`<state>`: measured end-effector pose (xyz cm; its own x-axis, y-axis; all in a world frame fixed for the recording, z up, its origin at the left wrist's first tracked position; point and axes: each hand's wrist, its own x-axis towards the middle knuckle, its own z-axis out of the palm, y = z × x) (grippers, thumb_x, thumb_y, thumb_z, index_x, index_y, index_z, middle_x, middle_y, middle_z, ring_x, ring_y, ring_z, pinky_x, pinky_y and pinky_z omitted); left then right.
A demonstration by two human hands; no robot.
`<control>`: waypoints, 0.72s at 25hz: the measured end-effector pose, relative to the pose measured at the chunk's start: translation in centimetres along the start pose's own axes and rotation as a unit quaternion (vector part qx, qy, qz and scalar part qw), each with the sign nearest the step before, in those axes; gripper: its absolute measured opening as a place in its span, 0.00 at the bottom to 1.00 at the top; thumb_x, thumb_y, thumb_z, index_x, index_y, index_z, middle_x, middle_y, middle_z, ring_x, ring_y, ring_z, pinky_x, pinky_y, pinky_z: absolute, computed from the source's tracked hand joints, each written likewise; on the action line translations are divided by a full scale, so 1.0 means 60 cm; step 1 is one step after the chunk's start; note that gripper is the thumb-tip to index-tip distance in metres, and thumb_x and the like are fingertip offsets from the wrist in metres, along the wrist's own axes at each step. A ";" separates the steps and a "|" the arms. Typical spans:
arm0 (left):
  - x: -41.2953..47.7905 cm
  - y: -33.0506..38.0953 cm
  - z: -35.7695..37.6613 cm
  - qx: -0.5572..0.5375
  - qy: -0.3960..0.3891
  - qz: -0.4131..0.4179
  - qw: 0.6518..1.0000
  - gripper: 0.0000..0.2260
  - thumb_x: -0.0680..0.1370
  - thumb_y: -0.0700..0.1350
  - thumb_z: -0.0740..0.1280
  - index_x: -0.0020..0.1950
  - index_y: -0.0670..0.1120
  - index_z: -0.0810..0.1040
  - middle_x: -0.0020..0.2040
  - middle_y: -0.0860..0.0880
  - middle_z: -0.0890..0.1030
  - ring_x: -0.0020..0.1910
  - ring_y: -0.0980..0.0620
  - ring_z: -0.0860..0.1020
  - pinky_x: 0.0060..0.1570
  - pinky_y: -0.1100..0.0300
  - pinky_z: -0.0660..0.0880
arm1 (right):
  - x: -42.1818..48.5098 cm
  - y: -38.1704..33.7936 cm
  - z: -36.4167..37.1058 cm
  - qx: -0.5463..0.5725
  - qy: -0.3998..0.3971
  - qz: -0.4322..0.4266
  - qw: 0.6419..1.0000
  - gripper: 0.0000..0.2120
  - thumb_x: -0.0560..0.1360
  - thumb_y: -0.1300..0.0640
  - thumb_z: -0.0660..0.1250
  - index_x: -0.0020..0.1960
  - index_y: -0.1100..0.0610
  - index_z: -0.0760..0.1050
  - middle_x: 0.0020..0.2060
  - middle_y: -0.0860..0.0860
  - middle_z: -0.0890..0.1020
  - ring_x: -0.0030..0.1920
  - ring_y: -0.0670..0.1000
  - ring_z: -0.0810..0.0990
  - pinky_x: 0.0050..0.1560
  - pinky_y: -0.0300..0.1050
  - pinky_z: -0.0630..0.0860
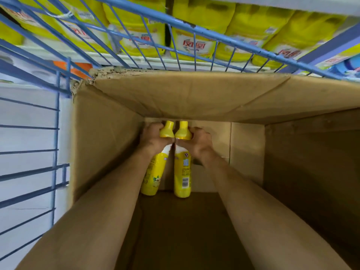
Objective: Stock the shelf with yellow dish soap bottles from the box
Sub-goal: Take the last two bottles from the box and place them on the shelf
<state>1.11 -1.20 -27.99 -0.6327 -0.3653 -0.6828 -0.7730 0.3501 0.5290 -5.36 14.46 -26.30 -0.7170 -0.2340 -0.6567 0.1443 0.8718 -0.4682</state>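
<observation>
Both arms reach deep down into the cardboard box (109, 145), and each hand has a bottle. The left hand (153, 138) is wrapped round the shoulder of the left bottle (153, 172), fingers curled over its far side just under the yellow cap, thumb across the near side. The right hand (198, 142) does the same on the right bottle (182, 176), closed on the upper body right below the cap. The two hands sit side by side, close together, with the bottle necks rising between them and the caps poking out above the knuckles.

The two yellow bottles are nearly touching along their length, caps toward the far wall of the box, bases toward the camera. The left one leans slightly outward at its base; the right one shows a barcode and small print on its label. Whether their bases rest on the box floor or hang just off it, cannot tell.

They sit at the far left of the box bottom, near the left wall, and the floor to the right of them shows bare cardboard. The box stands inside a blue wire cart (56, 133), and beyond its rim the shelf (148, 62) carries a row of large yellow jugs (191, 38) with red lettering on their labels
</observation>
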 end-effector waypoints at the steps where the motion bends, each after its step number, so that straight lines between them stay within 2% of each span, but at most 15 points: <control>1: -0.003 0.000 0.003 -0.018 0.004 0.016 1.000 0.34 0.58 0.63 0.77 0.59 0.47 0.82 0.57 0.45 0.83 0.58 0.44 0.80 0.58 0.49 0.78 | -0.005 0.001 -0.009 0.010 0.006 -0.010 1.000 0.21 0.68 0.42 0.78 0.56 0.52 0.83 0.46 0.50 0.85 0.49 0.50 0.83 0.40 0.35 0.70; 2: -0.007 0.000 0.004 -0.038 0.011 0.029 0.999 0.35 0.56 0.65 0.75 0.58 0.47 0.81 0.55 0.45 0.83 0.56 0.45 0.81 0.56 0.48 0.79 | -0.018 0.002 -0.021 0.028 0.016 -0.021 0.999 0.21 0.67 0.41 0.79 0.55 0.50 0.83 0.42 0.47 0.84 0.45 0.47 0.82 0.36 0.31 0.68; 4: -0.030 0.006 -0.004 -0.087 0.014 0.063 0.994 0.27 0.59 0.62 0.77 0.51 0.48 0.81 0.49 0.47 0.82 0.51 0.46 0.82 0.51 0.46 0.80 | -0.050 0.002 -0.049 0.070 0.031 -0.064 0.995 0.18 0.66 0.43 0.80 0.52 0.49 0.83 0.37 0.42 0.83 0.38 0.40 0.80 0.34 0.27 0.66; 6: -0.078 0.039 -0.032 -0.148 0.015 0.096 0.984 0.23 0.61 0.57 0.79 0.50 0.48 0.80 0.47 0.46 0.83 0.47 0.49 0.82 0.49 0.45 0.81 | -0.086 -0.004 -0.088 0.147 0.021 -0.117 0.982 0.14 0.67 0.48 0.81 0.50 0.49 0.82 0.38 0.43 0.85 0.38 0.37 0.80 0.39 0.34 0.75; 8: -0.136 0.088 -0.071 -0.196 0.002 0.123 0.973 0.27 0.61 0.54 0.80 0.55 0.45 0.80 0.48 0.45 0.84 0.46 0.53 0.80 0.48 0.48 0.80 | -0.133 -0.027 -0.142 0.185 0.020 -0.153 0.971 0.14 0.66 0.50 0.82 0.49 0.49 0.82 0.41 0.44 0.86 0.41 0.39 0.81 0.45 0.44 0.81; 11: -0.220 0.170 -0.137 -0.195 -0.004 0.159 0.968 0.32 0.60 0.54 0.81 0.59 0.42 0.79 0.51 0.45 0.85 0.49 0.50 0.82 0.53 0.48 0.80 | -0.210 -0.072 -0.222 0.193 0.061 -0.177 0.963 0.23 0.63 0.42 0.81 0.52 0.50 0.82 0.42 0.42 0.86 0.41 0.39 0.80 0.48 0.49 0.82; 12: -0.254 0.207 -0.167 -0.188 -0.005 0.178 0.966 0.30 0.61 0.53 0.81 0.59 0.44 0.80 0.52 0.45 0.85 0.52 0.48 0.83 0.55 0.47 0.80 | -0.242 -0.093 -0.257 0.199 0.073 -0.187 0.959 0.26 0.62 0.40 0.81 0.55 0.50 0.82 0.44 0.42 0.86 0.44 0.40 0.83 0.51 0.52 0.83; 14: -0.326 0.283 -0.228 -0.167 0.000 0.232 0.958 0.21 0.66 0.45 0.82 0.56 0.46 0.81 0.51 0.47 0.86 0.52 0.46 0.83 0.55 0.48 0.80 | -0.301 -0.139 -0.326 0.206 0.095 -0.213 0.950 0.29 0.61 0.40 0.82 0.58 0.50 0.82 0.48 0.45 0.87 0.49 0.44 0.85 0.55 0.56 0.82; 16: -0.404 0.372 -0.293 -0.167 0.000 0.280 0.945 0.16 0.70 0.37 0.79 0.53 0.48 0.80 0.48 0.51 0.83 0.49 0.51 0.82 0.52 0.54 0.78 | -0.370 -0.197 -0.410 0.220 0.123 -0.244 0.936 0.22 0.65 0.47 0.83 0.56 0.50 0.81 0.47 0.45 0.87 0.47 0.40 0.84 0.54 0.52 0.83; 18: -0.484 0.463 -0.359 -0.154 0.017 0.326 0.933 0.19 0.70 0.41 0.80 0.57 0.47 0.78 0.49 0.53 0.81 0.48 0.55 0.80 0.51 0.58 0.78 | -0.446 -0.254 -0.501 0.230 0.137 -0.285 0.920 0.21 0.69 0.55 0.81 0.59 0.53 0.79 0.50 0.44 0.84 0.46 0.35 0.82 0.50 0.39 0.81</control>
<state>-2.99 0.56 17.36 -0.9697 -0.1912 -0.1523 -0.1973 0.2445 0.9494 -8.87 20.37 16.15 -0.9012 -0.4255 -0.0824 -0.0804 0.3510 -0.9329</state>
